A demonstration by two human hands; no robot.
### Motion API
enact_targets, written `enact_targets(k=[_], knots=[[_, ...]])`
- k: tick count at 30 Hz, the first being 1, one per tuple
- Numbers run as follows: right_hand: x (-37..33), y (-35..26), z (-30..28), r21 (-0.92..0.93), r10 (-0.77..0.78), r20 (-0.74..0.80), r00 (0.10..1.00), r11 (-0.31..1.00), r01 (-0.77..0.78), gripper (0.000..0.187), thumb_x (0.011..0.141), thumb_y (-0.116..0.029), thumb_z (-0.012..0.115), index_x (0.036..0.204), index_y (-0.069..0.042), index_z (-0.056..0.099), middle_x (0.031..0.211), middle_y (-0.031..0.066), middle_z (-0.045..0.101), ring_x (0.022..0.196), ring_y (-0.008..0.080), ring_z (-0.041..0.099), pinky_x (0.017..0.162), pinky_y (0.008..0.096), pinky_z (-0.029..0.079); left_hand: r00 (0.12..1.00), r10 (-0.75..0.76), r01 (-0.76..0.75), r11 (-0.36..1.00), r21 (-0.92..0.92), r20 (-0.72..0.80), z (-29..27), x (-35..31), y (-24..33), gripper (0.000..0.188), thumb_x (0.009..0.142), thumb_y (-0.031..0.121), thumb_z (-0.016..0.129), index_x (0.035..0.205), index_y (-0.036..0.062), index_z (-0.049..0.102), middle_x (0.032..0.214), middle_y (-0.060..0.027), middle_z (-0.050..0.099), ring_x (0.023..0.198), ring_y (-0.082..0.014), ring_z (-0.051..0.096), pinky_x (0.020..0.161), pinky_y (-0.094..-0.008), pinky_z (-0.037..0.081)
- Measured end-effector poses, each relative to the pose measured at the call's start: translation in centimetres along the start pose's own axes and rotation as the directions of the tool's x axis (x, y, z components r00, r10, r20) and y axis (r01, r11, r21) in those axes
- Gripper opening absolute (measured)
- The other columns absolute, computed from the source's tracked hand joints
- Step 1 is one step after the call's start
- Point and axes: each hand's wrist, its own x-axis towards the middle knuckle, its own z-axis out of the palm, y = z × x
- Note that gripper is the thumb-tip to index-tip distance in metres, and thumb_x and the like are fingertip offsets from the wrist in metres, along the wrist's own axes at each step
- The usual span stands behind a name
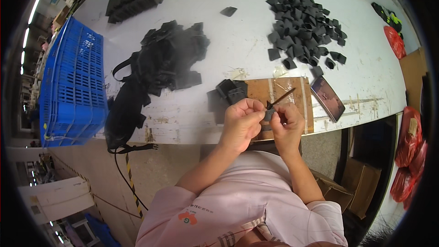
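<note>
My left hand [243,122] is closed, its thumb and forefinger pinching the edge of a small dark grey fabric piece [269,115]. Close beside it, my right hand [290,126] is also closed on the same piece, with curled fingers. A thin, dark, pointed stick-like tool [284,96] slants up to the right from between the hands; its lower end is hidden, and I cannot tell which hand holds it. Beneath the hands lies a brown board [299,110] with tape strips. Left of it is a small stack of dark fabric pieces [231,90].
Small dark folded loops [299,29] are heaped at the far right. A pile of black straps [169,59] lies at the left, near a blue plastic crate [73,82]. A phone-like device [328,98] rests right of the board. Red bags [408,142] hang at the right.
</note>
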Motion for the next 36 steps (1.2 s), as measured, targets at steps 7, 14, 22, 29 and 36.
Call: enact_targets(k=[7,14,22,29,36], knots=[[0.9,-1.2,-1.9,0.737,0.306,0.643,0.703,0.003,-0.676,0.012,0.08,-0.014,0.06,0.076,-0.003,0.057,0.064,-0.0021,0.049,0.054,0.0045,0.039,0.046,0.0172,0.027,0.854,0.516,-0.457,0.679,0.574,0.07,1.9,-0.3,-0.6,0.02,0.072,-0.011,0.049,0.09,-0.0021,0.05,0.075,-0.0069,0.054,0.044,-0.0037,0.04,0.038,-0.0173,0.03],[6.2,-5.6,-5.1,0.572,0.243,0.411,0.879,0.681,-0.456,0.023,0.086,-0.026,0.054,0.072,-0.008,0.053,0.063,-0.0066,0.043,0.053,0.0024,0.033,0.046,0.0176,0.026,0.92,0.099,0.011,0.961,-0.277,0.378,3.8,1.0,4.3,0.014,0.08,-0.006,0.043,0.093,-0.0019,0.046,0.082,-0.0154,0.059,0.034,-0.0038,0.034,0.031,-0.0181,0.026],[7.0,-1.7,-3.7,0.671,0.146,0.587,0.796,0.463,-0.58,0.026,0.086,-0.029,0.054,0.07,-0.008,0.052,0.062,-0.0062,0.044,0.053,0.002,0.034,0.045,0.0163,0.025,0.976,0.001,0.021,0.995,-0.1,0.218,3.8,1.7,3.1,0.016,0.083,0.001,0.05,0.099,-0.0003,0.047,0.073,-0.0052,0.054,0.04,-0.0044,0.036,0.035,-0.0179,0.027],[6.4,-3.1,-4.4,0.341,0.143,0.145,0.979,0.922,-0.185,0.027,0.082,-0.027,0.058,0.087,-0.001,0.055,0.068,0.002,0.05,0.064,0.0104,0.048,0.054,0.0237,0.039,0.573,0.557,-0.8,0.222,0.557,0.601,4.6,2.8,4.1,0.019,0.078,0.0,0.056,0.096,-0.0012,0.057,0.093,-0.01,0.058,0.082,-0.0155,0.056,0.072,-0.0246,0.045],[5.7,-4.2,-4.4,0.1,-0.384,-0.024,0.923,0.918,0.385,0.034,0.069,-0.021,0.07,0.093,-0.001,0.056,0.077,0.0109,0.055,0.07,0.0228,0.053,0.058,0.0294,0.044,0.747,0.562,-0.649,0.732,0.207,0.354,4.5,2.4,3.4,0.012,0.079,-0.003,0.051,0.089,-0.0027,0.058,0.089,-0.01,0.058,0.082,-0.0167,0.055,0.077,-0.0278,0.043]])
